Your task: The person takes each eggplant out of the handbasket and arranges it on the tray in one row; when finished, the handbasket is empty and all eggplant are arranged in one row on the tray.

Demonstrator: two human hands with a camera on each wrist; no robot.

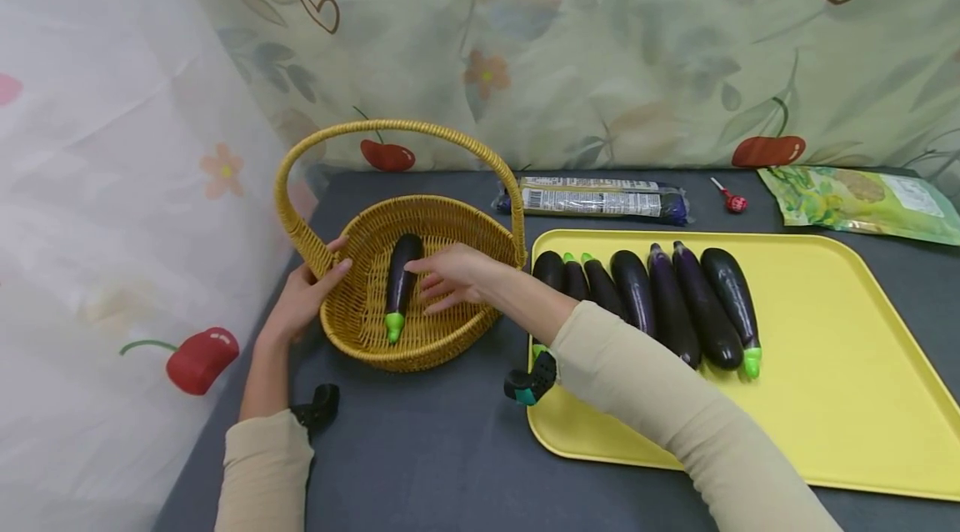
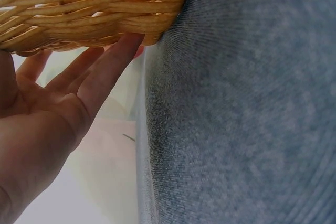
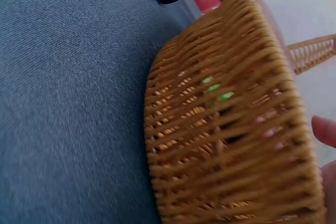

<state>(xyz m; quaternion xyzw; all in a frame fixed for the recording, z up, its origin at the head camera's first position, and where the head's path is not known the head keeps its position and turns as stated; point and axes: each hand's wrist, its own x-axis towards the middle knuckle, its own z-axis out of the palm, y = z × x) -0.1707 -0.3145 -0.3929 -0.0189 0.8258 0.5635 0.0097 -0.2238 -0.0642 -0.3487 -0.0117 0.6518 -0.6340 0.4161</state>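
A yellow wicker basket (image 1: 352, 311) with a tall arched handle stands on the left of the dark table. Inside it lies one dark eggplant (image 1: 402, 273), its green stem end toward the near side. My left hand (image 1: 297, 303) holds the basket's left side, thumb over the rim; the left wrist view shows the fingers (image 2: 105, 74) against the outer wicker wall. Over the basket is my right hand (image 1: 456, 272), its fingers apart and loosely extended, the index fingertip overlapping the eggplant. Contact with it cannot be told. In the right wrist view the basket wall hides most of that hand.
On the right, a yellow tray (image 1: 832, 365) carries a row of several eggplants (image 1: 667, 307), partly behind my right forearm. Along the back lie a long plastic packet (image 1: 600, 200), a red lollipop (image 1: 735, 203) and a green bag (image 1: 862, 198). A patterned cloth (image 1: 637, 57) hangs behind.
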